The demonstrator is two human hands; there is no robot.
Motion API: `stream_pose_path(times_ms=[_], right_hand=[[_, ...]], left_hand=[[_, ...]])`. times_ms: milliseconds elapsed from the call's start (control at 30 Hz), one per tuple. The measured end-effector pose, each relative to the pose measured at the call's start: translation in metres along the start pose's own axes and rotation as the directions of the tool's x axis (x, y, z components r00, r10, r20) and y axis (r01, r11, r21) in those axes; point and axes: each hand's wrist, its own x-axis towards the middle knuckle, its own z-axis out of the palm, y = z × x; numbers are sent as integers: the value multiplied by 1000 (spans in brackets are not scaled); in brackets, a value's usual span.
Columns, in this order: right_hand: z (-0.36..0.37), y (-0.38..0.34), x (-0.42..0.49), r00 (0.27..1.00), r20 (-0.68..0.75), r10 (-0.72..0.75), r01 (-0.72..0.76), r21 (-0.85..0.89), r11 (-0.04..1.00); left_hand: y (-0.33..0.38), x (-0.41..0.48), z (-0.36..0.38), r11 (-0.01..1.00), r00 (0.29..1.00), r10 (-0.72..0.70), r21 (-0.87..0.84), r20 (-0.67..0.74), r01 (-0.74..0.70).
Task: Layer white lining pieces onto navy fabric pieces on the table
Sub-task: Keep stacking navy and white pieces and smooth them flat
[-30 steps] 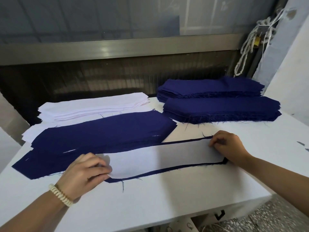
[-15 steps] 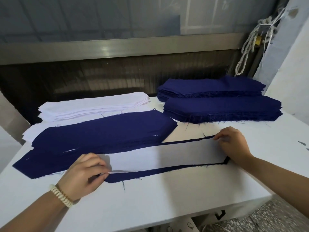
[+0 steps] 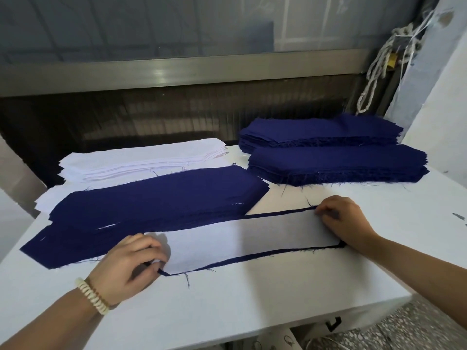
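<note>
Table point(image 3: 252, 311): white top, seen from above and in front. Lining point(image 3: 247, 238): one long white piece, lying flat on a navy piece point(image 3: 252, 259) near the table's front edge; the navy shows only as a thin border along the far side, the near side and the right tip (the lining sits just inside its outline). Left hand point(image 3: 129, 263): fingers curled, thumb and fingertips pinching the lining's left end, with the navy corner poking out just under the thumb; a pale beaded bracelet point(image 3: 92, 295) is on the wrist. Right hand point(image 3: 346, 221): fingers bent, tips gripping the lining's far right corner; whether the navy layer is in that grip too cannot be told. Navy pile point(image 3: 156, 203): broad, fanned out, just behind the lining and touching its far edge at the left. White pile point(image 3: 141, 157): lining pieces stacked behind the navy pile, partly under it. Near stack point(image 3: 336, 162): thick, navy, frayed edges, at the right rear. Far stack point(image 3: 321, 130): navy, right behind the near stack. Rope point(image 3: 379, 69): white, hanging in loops at the upper right. Floor point(image 3: 417, 324): speckled, visible at the lower right.
</note>
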Motion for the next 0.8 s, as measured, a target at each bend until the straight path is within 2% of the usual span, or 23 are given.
stream_pose_path(times_ms=[200, 333, 433, 600, 800], right_hand=[[3, -9, 5, 1000, 5, 25, -24, -115, 993], [9, -25, 16, 999, 50, -7, 13, -115, 993], [15, -42, 32, 996, 67, -53, 60, -108, 992], [32, -79, 74, 983, 116, -141, 153, -105, 983], [62, -119, 114, 965, 207, -162, 200, -181, 963]], left_hand=[[2, 2, 2, 998, 998, -62, -16, 0, 61], [-3, 4, -3, 972, 974, -215, -116, -74, 206], [-14, 11, -7, 956, 946, -293, -60, -141, 287], [-35, 29, -12, 885, 869, -447, 36, -212, 464], [-71, 58, -15, 740, 750, -619, 146, -233, 657]])
